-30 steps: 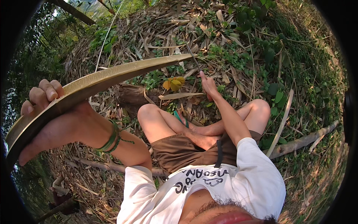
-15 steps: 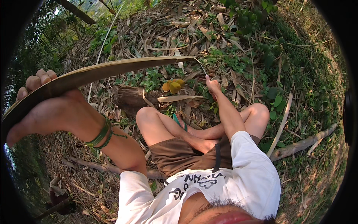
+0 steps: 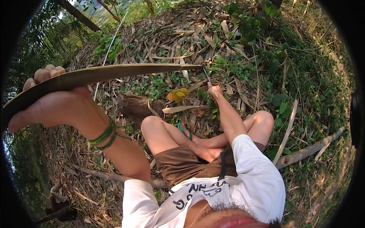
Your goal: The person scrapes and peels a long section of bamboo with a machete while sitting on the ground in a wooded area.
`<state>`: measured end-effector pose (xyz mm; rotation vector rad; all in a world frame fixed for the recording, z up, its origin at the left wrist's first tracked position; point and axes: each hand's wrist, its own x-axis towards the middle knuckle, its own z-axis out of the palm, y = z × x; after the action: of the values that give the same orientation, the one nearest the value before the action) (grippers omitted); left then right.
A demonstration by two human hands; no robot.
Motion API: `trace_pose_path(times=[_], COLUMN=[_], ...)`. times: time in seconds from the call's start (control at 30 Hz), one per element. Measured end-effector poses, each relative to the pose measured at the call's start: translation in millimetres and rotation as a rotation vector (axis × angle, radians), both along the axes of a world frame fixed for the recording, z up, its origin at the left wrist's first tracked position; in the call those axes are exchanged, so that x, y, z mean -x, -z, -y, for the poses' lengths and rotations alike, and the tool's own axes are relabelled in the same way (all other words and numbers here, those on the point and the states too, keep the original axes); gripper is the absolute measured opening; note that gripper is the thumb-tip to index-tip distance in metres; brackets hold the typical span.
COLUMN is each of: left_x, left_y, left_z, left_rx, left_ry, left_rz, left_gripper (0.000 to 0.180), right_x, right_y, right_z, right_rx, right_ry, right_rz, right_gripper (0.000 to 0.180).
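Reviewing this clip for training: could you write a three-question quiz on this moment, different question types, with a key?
1. Multiple choice: what does the right hand hold? a) a cup b) a thin tool c) a leaf
2. True or false: the left hand grips the long strip.
3. Short answer: are the green bands worn on the person's left or right?

Key: 1. b. 2. True. 3. Left.

Left hand point(image 3: 57, 108) raised, fingers point(image 3: 42, 75) curled; right arm point(image 3: 232, 119) stretched forward, right hand point(image 3: 215, 93) fisted; legs point(image 3: 166, 132) crossed.
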<state>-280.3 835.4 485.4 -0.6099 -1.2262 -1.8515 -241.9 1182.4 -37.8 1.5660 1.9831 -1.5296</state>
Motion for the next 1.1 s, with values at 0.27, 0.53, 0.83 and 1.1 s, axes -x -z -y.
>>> trace_pose_path(times=[0.27, 0.53, 0.83, 1.1], left_x=[-16.5, -64.9, -63.8, -44.7], left_y=[-3.7, -41.8, -75.2, -65.0], left_z=[-13.5, 23.8, 30.0, 30.7], left_rx=[-0.203, -0.235, -0.154, -0.117], left_ry=[-0.07, 0.016, 0.008, -0.002], left_rz=[0.113, 0.046, 0.073, 0.035], left_gripper=[0.077, 0.072, 0.068, 0.071], right_x=[-35.2, -104.9, -134.4, -93.9], right_y=[-72.4, -138.3, -167.5, -185.2], right_z=[92.4, 115.0, 129.9, 162.9], right_rx=[0.279, 0.263, 0.273, 0.109], right_ry=[0.062, 0.057, 0.006, -0.142], right_rz=[-0.387, -0.62, -0.694, -1.02], right_gripper=[0.055, 0.056, 0.062, 0.059])
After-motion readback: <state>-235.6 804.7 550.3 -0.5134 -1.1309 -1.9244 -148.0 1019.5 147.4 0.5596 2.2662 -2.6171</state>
